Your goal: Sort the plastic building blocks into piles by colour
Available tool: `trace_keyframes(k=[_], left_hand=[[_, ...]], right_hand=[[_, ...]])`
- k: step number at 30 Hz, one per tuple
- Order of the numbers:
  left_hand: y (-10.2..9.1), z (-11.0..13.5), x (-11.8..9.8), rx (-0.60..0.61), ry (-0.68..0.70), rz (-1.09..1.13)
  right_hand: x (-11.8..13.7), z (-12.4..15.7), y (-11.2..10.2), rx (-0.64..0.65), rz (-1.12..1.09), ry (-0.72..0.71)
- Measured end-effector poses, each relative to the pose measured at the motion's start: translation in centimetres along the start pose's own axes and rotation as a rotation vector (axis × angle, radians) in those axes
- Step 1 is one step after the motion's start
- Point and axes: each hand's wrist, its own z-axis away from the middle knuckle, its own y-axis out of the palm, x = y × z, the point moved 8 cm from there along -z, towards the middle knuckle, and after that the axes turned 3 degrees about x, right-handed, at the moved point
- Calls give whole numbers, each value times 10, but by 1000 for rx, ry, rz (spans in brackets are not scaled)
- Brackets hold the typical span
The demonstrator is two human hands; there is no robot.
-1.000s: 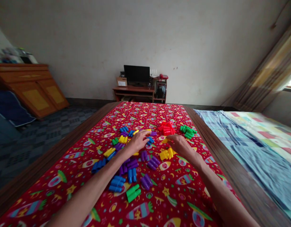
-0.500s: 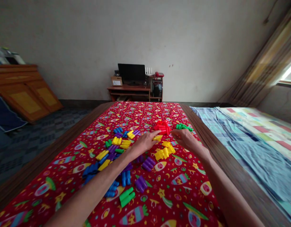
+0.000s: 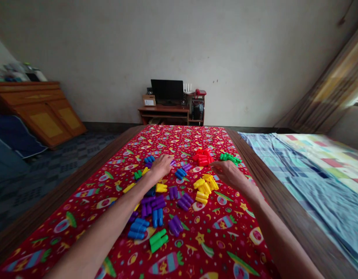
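My left hand (image 3: pixel 163 166) reaches over the far side of a mixed group of toy building blocks, palm down. Its fingertips are hidden, and a purple block (image 3: pixel 172 163) shows beside them. Right of it lie a blue block (image 3: pixel 181 173) and another purple block (image 3: pixel 186 167). My right hand (image 3: pixel 229 173) hovers with fingers stretched leftward, nothing seen in them. It is between a red block pile (image 3: pixel 203 157), a green block group (image 3: pixel 230 158) and a yellow block pile (image 3: pixel 207 186). Purple, blue and yellow blocks lie scattered around my left forearm.
A red patterned cloth (image 3: pixel 196 135) covers the wooden table (image 3: pixel 279 217). Nearest me lies a green block (image 3: pixel 158 240). A bed (image 3: pixel 315 186) stands along the right side, a cabinet (image 3: pixel 47 112) at the left. Against the wall is a desk (image 3: pixel 164 110) with a monitor (image 3: pixel 167 91).
My left hand has left the yellow pile, where it held a yellow block, and moved left to the mixed blocks. One more yellow block lies with the yellow pile. My right hand stays nearly still.
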Motion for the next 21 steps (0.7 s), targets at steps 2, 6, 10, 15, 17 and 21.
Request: trace_keyframes(k=[2,6,10,15,17,21], left_hand=[[4,2,18,6,-32,-9],[4,16,26,-16,-83,123],[2,41,-3,46,47,336],[-15,67,-46,128,229,497],[-24,66,-47,119,194,512],[-35,59,-26,94,35,716]], right_hand=[[3,-1,8,8,-12,-17],[17,-2,22,-18,-25,-91],[52,0,24,-162,-91,-284],[91,7,36,-193,-146,-358],[95,9,43,-133,-186,-272],[102,16,54,34,-200,-179]])
